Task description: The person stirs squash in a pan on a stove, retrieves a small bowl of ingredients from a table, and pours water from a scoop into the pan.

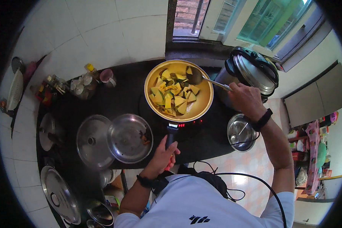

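Note:
My left hand (163, 157) is closed around the dark handle (171, 136) of a frying pan. The pan (203, 105) has a yellow inside and rests on a cooktop with red lit digits. Chunks of green-skinned yellow squash (172, 94) lie heaped in it. My right hand (246, 98) grips the metal handle of a cooking spatula (195, 75), whose blade is inside the pan at its upper right, with a squash piece against it.
Left of the pan are a steel plate (130, 142) with dark and orange bits and a metal lid (87, 136). A steel bowl (240, 134) stands at the counter's right edge, below a pressure cooker (252, 71). A pink mug (107, 77) and jars line the wall. Black cables hang near my waist.

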Tool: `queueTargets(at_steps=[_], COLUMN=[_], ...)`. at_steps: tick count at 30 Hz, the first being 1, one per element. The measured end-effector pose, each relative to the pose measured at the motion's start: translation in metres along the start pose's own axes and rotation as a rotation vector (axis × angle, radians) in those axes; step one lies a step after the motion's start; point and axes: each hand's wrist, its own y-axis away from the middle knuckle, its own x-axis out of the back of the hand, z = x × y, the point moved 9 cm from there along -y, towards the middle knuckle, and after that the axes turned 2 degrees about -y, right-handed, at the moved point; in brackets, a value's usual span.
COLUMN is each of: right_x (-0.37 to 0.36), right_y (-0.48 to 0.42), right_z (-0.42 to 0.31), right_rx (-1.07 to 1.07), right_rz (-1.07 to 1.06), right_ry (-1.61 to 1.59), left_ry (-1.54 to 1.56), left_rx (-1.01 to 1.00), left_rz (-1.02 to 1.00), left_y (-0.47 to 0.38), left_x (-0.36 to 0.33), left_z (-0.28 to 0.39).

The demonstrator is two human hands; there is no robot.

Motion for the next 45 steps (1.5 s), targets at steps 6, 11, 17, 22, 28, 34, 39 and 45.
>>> queueTargets(at_steps=[6,11,17,22,28,34,39,45], right_x=[-0.008,0.004,-0.054,-0.16,-0.177,-0.12,-0.076,-0.028], right_y=[-0.014,-0.028,-0.054,-0.032,-0.027,-0.011,0.01,0.032], right_z=[0.02,0.025,0.05,0.07,0.018,-0.004,-0.022,-0.044], right_rx=[-0.033,-0.002,0.016,-0.284,-0.146,-0.119,-0.044,-0.007], right_rz=[-0.141,-0.192,-0.361,-0.515,-0.205,-0.172,-0.013,0.066], right_ry=[0.088,0.055,0.033,-0.899,-0.945,-0.655,-0.51,-0.399], left_ry=[-0.029,-0.042,-0.047,-0.121,-0.13,-0.099,-0.093,-0.049], left_rx=[-0.017,-0.042,-0.086,-0.02,-0.016,-0.025,-0.016,-0.025], left_rz=[-0.009,0.025,0.012,0.042,0.026,0.05,0.035,0.036], left_y=[-0.001,0.003,0.003,0.007,0.004,0.003,0.003,0.002], left_x=[0.001,0.001,0.002,-0.002,-0.004,-0.001,-0.004,-0.003], left_z=[-0.002,0.004,0.007,0.013,0.01,0.005,0.006,0.004])
